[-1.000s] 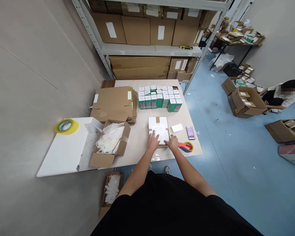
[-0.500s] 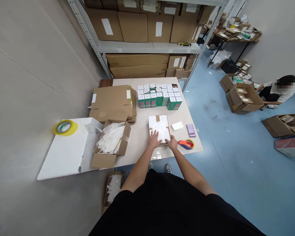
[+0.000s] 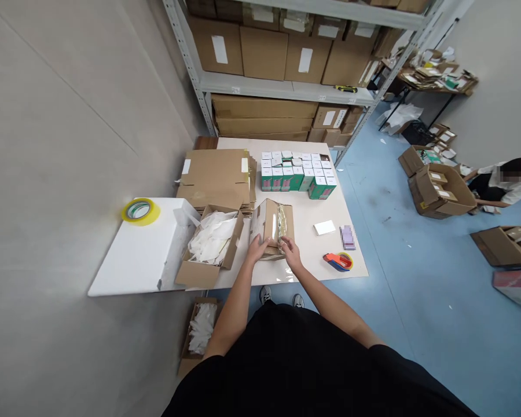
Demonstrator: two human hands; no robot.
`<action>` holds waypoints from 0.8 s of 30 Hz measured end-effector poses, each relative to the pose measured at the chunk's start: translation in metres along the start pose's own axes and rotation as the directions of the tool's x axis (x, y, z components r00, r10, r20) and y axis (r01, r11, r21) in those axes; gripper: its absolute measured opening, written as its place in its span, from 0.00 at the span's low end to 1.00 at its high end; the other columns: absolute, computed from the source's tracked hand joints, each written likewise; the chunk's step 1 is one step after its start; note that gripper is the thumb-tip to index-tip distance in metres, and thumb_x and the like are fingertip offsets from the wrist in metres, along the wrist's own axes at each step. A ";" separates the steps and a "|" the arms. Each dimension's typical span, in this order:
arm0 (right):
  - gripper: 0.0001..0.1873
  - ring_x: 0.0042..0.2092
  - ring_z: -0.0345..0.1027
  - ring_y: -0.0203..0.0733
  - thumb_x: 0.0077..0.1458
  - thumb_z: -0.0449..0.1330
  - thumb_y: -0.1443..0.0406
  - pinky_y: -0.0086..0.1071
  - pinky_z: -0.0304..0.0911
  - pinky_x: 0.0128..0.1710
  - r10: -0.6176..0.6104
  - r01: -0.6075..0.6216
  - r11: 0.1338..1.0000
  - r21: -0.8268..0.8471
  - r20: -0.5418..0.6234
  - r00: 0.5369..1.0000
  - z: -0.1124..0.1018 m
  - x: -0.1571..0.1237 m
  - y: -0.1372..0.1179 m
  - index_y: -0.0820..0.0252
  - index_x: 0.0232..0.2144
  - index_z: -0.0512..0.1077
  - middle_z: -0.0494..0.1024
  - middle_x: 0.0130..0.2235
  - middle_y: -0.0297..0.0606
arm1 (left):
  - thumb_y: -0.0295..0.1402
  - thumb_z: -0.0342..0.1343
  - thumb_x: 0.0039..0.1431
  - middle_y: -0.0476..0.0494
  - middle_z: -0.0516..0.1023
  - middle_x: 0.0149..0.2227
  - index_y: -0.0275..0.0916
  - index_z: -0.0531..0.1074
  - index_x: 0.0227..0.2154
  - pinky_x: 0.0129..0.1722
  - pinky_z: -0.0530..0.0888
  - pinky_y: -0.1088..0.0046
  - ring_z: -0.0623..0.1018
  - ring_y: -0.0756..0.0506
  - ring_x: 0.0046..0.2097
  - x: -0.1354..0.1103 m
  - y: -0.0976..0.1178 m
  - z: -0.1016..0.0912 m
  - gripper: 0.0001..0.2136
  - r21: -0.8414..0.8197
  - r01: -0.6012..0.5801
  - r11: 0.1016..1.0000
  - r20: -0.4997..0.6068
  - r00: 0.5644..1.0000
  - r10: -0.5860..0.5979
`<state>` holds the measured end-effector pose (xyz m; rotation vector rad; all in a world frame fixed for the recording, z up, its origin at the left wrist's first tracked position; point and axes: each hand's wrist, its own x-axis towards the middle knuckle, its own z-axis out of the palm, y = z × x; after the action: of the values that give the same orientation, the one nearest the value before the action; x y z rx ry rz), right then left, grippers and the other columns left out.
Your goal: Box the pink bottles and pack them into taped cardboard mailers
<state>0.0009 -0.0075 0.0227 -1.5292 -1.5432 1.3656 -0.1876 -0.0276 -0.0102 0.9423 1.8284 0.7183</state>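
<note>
A brown cardboard box (image 3: pixel 271 226) sits near the table's front edge, with a strip of shiny tape running along its upturned face and a pale face on its left. My left hand (image 3: pixel 257 249) grips its near left side, thumb over the edge. At the near right, by the tape strip, my right hand (image 3: pixel 290 253) has its fingers curled against the box. Right of the box lie a white card (image 3: pixel 325 227), a blurred purple bundle (image 3: pixel 348 237) and an orange-and-blue tape dispenser (image 3: pixel 337 262).
Green-and-white cartons (image 3: pixel 297 174) stand in rows behind. Flattened cardboard (image 3: pixel 217 176) and an open box of white packing material (image 3: pixel 212 237) are leftward. A yellow tape roll (image 3: pixel 141 212) rests on white foam (image 3: pixel 132 255). Shelving (image 3: pixel 260 87) rises behind; a person (image 3: pixel 503 182) crouches among boxes at right.
The box has been turned from its white face to its brown, taped face. Both hands have shifted to its near sides. The view has swung left.
</note>
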 end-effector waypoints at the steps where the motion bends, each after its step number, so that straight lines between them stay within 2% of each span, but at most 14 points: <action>1: 0.27 0.61 0.71 0.49 0.64 0.53 0.57 0.42 0.67 0.61 0.012 -0.013 1.000 -0.020 -0.023 1.000 0.002 0.001 -0.001 0.57 0.62 0.68 0.76 0.61 0.46 | 0.58 0.61 0.59 0.30 0.58 0.74 0.36 0.53 0.74 0.71 0.59 0.59 0.61 0.34 0.74 -0.003 -0.006 -0.006 0.48 -0.065 -0.022 0.998 0.008 1.000 0.023; 3: 0.29 0.63 0.68 0.49 0.62 0.53 0.58 0.42 0.64 0.63 0.050 -0.061 0.995 -0.085 -0.119 0.992 0.001 0.004 0.002 0.57 0.63 0.66 0.74 0.63 0.46 | 0.51 0.71 0.52 0.30 0.64 0.71 0.38 0.45 0.76 0.70 0.63 0.57 0.67 0.34 0.70 -0.009 -0.019 -0.014 0.56 -0.179 -0.049 0.983 0.050 0.997 0.059; 5: 0.35 0.65 0.65 0.52 0.58 0.57 0.58 0.43 0.63 0.64 0.111 -0.133 0.982 -0.132 -0.163 0.980 -0.004 0.010 0.008 0.59 0.66 0.63 0.69 0.67 0.49 | 0.44 0.75 0.47 0.30 0.71 0.67 0.40 0.41 0.76 0.67 0.67 0.53 0.73 0.34 0.66 -0.015 -0.032 -0.018 0.61 -0.288 -0.032 0.957 0.084 0.995 0.058; 7: 0.43 0.64 0.67 0.53 0.53 0.61 0.60 0.44 0.65 0.62 0.187 -0.197 0.973 -0.122 -0.083 0.979 -0.010 0.016 0.016 0.60 0.70 0.58 0.68 0.68 0.51 | 0.41 0.76 0.47 0.30 0.70 0.67 0.41 0.41 0.76 0.66 0.69 0.51 0.73 0.33 0.65 -0.021 -0.042 -0.018 0.61 -0.381 -0.024 0.924 0.088 0.994 0.062; 10: 0.50 0.57 0.73 0.51 0.47 0.63 0.65 0.41 0.70 0.56 0.220 -0.215 0.975 -0.059 0.085 0.972 -0.018 0.024 0.027 0.57 0.72 0.55 0.72 0.64 0.50 | 0.41 0.75 0.49 0.27 0.62 0.72 0.40 0.42 0.76 0.66 0.69 0.52 0.69 0.30 0.68 -0.030 -0.048 -0.013 0.59 -0.442 -0.084 0.893 0.090 0.987 0.137; 13: 0.51 0.53 0.75 0.48 0.44 0.62 0.67 0.39 0.72 0.51 0.180 -0.171 0.983 -0.068 0.151 0.972 -0.030 0.031 0.030 0.54 0.71 0.57 0.75 0.61 0.47 | 0.41 0.74 0.51 0.25 0.57 0.74 0.40 0.42 0.76 0.65 0.69 0.51 0.67 0.29 0.69 -0.034 -0.045 -0.007 0.58 -0.454 -0.126 0.882 0.106 0.975 0.193; 16: 0.49 0.53 0.74 0.47 0.42 0.62 0.67 0.40 0.71 0.51 0.155 -0.146 0.988 -0.057 0.225 0.962 -0.047 0.039 0.029 0.52 0.69 0.59 0.75 0.60 0.45 | 0.39 0.74 0.50 0.30 0.54 0.75 0.44 0.43 0.76 0.66 0.69 0.53 0.67 0.29 0.69 -0.031 -0.038 -0.002 0.57 -0.466 -0.112 0.878 0.111 0.977 0.184; 19: 0.49 0.53 0.74 0.47 0.42 0.64 0.65 0.41 0.71 0.51 0.121 -0.125 0.992 -0.003 0.272 0.955 -0.067 0.044 0.027 0.51 0.68 0.61 0.75 0.58 0.43 | 0.38 0.76 0.46 0.34 0.55 0.75 0.48 0.43 0.76 0.68 0.67 0.54 0.65 0.30 0.71 -0.027 -0.032 0.001 0.60 -0.498 -0.097 0.862 0.118 0.977 0.178; 24: 0.50 0.53 0.72 0.50 0.37 0.70 0.64 0.45 0.70 0.53 0.027 -0.086 0.981 0.173 0.318 0.948 -0.100 0.049 0.022 0.48 0.65 0.64 0.75 0.53 0.40 | 0.42 0.77 0.40 0.32 0.55 0.75 0.46 0.42 0.77 0.70 0.64 0.53 0.64 0.32 0.71 -0.027 -0.016 0.003 0.65 -0.549 -0.131 0.826 0.128 0.963 0.237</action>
<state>0.0906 0.0613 0.0218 -1.2975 -1.5117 1.8035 -0.1824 -0.0589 -0.0113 0.7806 1.2670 1.1485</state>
